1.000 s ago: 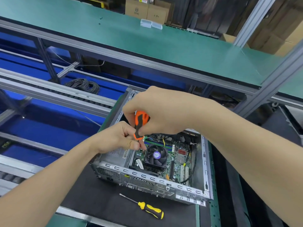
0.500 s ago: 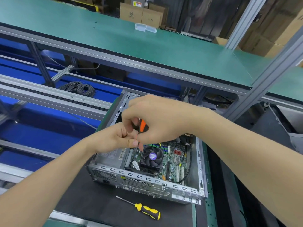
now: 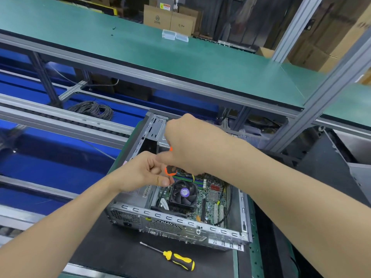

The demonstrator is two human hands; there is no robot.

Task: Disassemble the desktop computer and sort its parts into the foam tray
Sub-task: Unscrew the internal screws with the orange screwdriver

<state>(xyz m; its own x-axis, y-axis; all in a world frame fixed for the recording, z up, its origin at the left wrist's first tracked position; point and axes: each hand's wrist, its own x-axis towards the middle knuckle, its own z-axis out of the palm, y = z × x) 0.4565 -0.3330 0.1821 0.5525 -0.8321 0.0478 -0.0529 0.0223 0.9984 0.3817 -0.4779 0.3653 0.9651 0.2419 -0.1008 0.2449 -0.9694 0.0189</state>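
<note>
Item under inspection: the grey sheet-metal desktop computer case (image 3: 176,223) lies on its side at lower centre of the frame on a black work mat (image 3: 112,249), its side panel off and the interior exposed.

Inside, the green motherboard (image 3: 212,199) is in place, with the black finned cooler fan (image 3: 183,194), the expansion slots and a black cable. No part is seen lifted out. The foam tray is not in view.

Just above the fan, the right hand (image 3: 190,145) is wrapped round the orange-and-black screwdriver (image 3: 170,170). The left hand (image 3: 140,173) has its fingers curled and its thumb close against the tool below the handle. Whether it pinches the shaft or a screw cannot be told.

Assessment: early stage. The work appears to be on a fastener near the cooler, and nearly all removal and sorting remains.

A yellow-and-black screwdriver (image 3: 176,259) lies on the mat in front of the case. A coil of dark cable (image 3: 92,110) sits at centre left.
</note>
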